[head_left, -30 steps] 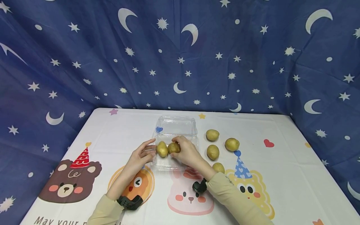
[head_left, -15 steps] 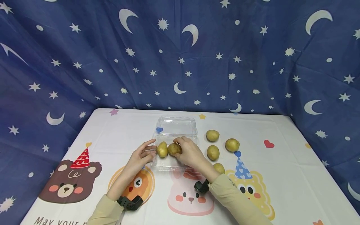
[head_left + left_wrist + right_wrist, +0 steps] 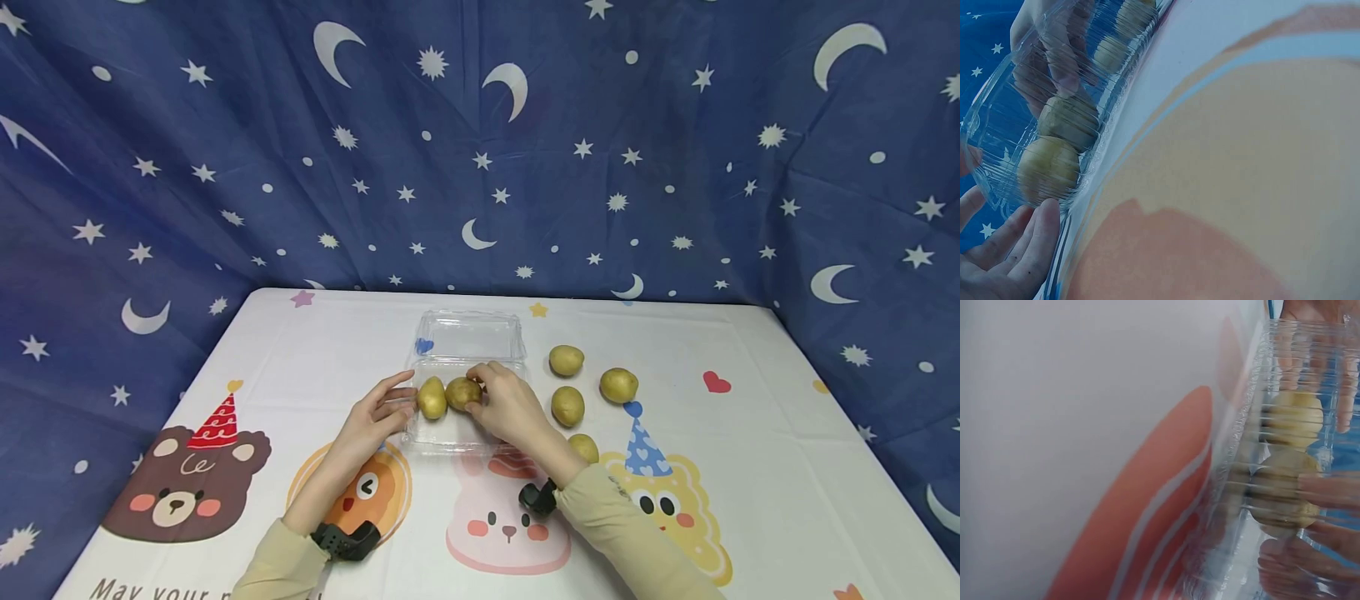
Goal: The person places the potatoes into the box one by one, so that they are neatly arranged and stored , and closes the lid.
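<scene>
A clear plastic clamshell box (image 3: 442, 435) lies on the table with its lid folded back. Two potatoes sit side by side in its base. The right hand (image 3: 513, 408) holds the right-hand potato (image 3: 462, 394) by its right side, thumb at the near edge and fingers at the far edge. Beside it, towards the left wall, is a paler potato (image 3: 431, 397). The left hand (image 3: 378, 412) rests its spread fingers against the box's left wall; in the left wrist view its fingertips (image 3: 1047, 215) touch the ridged plastic, outside the paler potato (image 3: 1050, 167).
Several loose potatoes lie right of the box, among them a far potato (image 3: 566, 360) and a right potato (image 3: 618, 386). One near potato (image 3: 583, 448) is partly covered by the right forearm. A printed white cloth (image 3: 750, 467) covers the table; a blue curtain (image 3: 480, 167) hangs behind.
The right hand has shifted slightly to the right around its potato, so more of that potato shows. The left hand and the box stay where they were.
</scene>
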Tool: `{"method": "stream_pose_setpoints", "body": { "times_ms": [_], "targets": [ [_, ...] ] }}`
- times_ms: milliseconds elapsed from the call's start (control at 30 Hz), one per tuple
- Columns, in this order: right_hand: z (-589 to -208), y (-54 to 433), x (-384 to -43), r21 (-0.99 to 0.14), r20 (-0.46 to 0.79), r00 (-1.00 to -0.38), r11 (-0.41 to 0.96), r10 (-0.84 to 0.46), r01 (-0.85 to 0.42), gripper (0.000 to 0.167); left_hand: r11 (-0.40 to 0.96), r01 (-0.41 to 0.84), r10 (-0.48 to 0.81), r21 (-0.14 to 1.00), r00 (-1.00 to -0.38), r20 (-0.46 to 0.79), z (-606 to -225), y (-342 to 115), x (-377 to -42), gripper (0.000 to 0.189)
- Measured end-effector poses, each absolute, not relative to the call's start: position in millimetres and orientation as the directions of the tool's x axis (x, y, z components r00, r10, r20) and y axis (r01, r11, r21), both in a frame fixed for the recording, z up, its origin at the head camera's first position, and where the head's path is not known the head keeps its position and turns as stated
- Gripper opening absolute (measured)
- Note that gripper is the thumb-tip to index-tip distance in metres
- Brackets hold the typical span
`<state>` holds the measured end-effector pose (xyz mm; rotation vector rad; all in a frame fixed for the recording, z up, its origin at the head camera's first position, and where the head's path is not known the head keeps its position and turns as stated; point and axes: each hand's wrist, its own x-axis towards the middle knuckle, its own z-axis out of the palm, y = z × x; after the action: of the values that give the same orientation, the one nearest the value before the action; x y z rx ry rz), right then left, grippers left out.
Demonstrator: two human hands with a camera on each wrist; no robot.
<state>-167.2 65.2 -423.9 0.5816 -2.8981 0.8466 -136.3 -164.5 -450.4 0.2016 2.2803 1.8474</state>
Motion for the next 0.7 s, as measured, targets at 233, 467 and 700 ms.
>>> {"method": "stream_pose_setpoints", "body": {
  "times_ms": [233, 467, 700],
  "targets": [
    [-425.5, 64.2, -167.4, -0.477, 0.196, -0.925, 0.793, -0.325, -0.38, 0.04, 0.212, -0.017, 0.228, 0.977, -0.971, -0.066, -451.5, -165.0, -136.9, 0.057],
    [-424.1, 65.0, -167.0, -0.464, 0.206, -0.922, 0.797, -0.329, -0.387, 0.039, 0.205, -0.014, 0.23, 0.979, -0.971, -0.062, -451.1, -164.5, -137.4, 0.057],
    [-423.0, 67.6, -161.6, -0.495, 0.199, -0.919, 0.774, -0.342, -0.395, 0.039, 0.194, -0.009, 0.238, 0.981, -0.97, -0.056, -450.5, -164.7, -136.5, 0.056]
  ]
}}
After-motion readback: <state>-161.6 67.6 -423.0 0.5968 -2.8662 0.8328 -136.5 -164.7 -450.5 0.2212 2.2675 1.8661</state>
